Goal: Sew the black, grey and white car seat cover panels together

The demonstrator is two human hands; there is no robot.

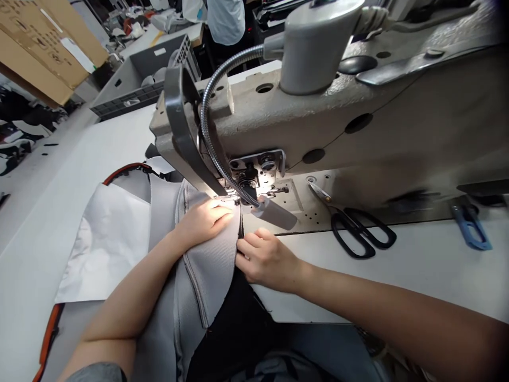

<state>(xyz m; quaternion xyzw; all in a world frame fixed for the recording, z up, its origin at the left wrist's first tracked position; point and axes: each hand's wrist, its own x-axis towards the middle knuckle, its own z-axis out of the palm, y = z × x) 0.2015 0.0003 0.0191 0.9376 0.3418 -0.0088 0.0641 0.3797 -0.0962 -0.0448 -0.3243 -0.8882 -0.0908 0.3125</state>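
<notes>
Grey fabric with stitched seams and a black layer beneath its edge lies across the white table and runs under the sewing machine's lit needle area. My left hand rests flat on top of it, fingers stretched out just left of the presser foot. At the fabric's right edge, my right hand is closed with the edge pinched between its curled fingers. A white panel and red-orange edging belong to the piece on the left. The exact needle point is hidden behind a small lamp.
Black-handled scissors lie on the machine bed and table to the right, with a blue tool farther right. Behind the machine stand a grey crate and a cardboard box. Another person is at the back.
</notes>
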